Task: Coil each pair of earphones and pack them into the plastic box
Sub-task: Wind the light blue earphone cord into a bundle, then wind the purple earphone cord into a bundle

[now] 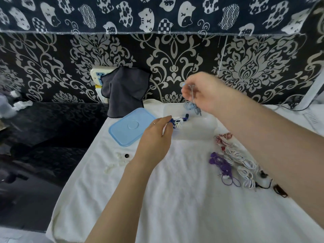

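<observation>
Head view, stock as seen:
- Right hand (206,95): pinches light-blue earphones (192,106), dangling over plastic box (208,127), prob. for drop-in.
- Left hand (156,137): fingertips curled on blue-white earphones (178,122) at box's left edge, seemingly tucking them in.
- Lid (129,127): off, beside box, leaves opening free.
- Red, purple, white earphones (235,162): unpacked on white cloth (175,199).

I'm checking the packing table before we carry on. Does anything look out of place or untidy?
Mostly orderly. A few small white pieces and a black one, perhaps ear tips, lie loose on the white cloth, left of the left hand, apart from the earphone pile.
</observation>
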### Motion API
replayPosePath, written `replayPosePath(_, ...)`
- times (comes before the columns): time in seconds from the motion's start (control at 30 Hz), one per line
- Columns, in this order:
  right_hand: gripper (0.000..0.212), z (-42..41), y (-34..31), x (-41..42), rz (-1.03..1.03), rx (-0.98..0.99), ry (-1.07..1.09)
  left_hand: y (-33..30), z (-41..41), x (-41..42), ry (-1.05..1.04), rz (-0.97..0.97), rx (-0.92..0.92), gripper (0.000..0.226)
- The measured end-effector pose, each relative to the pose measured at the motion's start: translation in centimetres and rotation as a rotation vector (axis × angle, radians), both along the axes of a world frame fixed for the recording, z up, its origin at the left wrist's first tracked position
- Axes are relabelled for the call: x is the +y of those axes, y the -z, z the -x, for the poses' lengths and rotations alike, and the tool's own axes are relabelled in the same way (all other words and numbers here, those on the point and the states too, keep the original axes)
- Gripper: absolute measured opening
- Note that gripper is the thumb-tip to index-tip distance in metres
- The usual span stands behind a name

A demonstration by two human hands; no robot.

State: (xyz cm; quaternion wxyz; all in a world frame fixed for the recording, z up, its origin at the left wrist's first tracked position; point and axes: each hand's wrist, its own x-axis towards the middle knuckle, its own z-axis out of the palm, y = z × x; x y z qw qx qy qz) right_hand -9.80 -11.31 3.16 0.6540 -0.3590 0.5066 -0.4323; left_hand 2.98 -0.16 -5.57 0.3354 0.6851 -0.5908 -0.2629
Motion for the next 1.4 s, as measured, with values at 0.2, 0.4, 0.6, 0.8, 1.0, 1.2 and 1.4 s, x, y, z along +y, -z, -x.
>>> replayPosePath(0.2,0.019,-0.7,6.2,-1.4,-0.017,0.423,-0.129,0.5,0.3,-0.3,-0.018,0.005,-0.070,0.044)
replayPosePath(0.4,0.020,-0.7,9.0,-1.8,-0.047,0.629,-0.304,1.2,0.5,-0.6,0.016,0.012,-0.131,0.043)
replayPosePath(0.6,0.012,-0.1,6.3,-1.1,0.215,1.261,-0.538,1.8,0.8,-0.4,0.049,0.002,-0.170,0.047)
replayPosePath(0.8,0.020,3.7,5.5,3.5,0.512,1.213,-0.281,1.6,1.4,0.8,0.048,0.054,-0.246,0.047)
replayPosePath(1.0,0.004,8.4,8.5,9.9,0.358,1.283,-0.276,1.8,1.0,2.3,0.048,-0.041,-0.329,0.027)
replayPosePath(1.2,0.017,9.5,11.4,11.7,0.421,1.538,-0.442,2.3,-1.0,3.2,0.024,-0.285,-0.542,0.023)
replayPosePath(1.4,0.006,9.1,11.9,10.6,0.378,1.555,-0.513,2.8,-3.5,3.8,0.002,-0.482,-0.517,0.026)
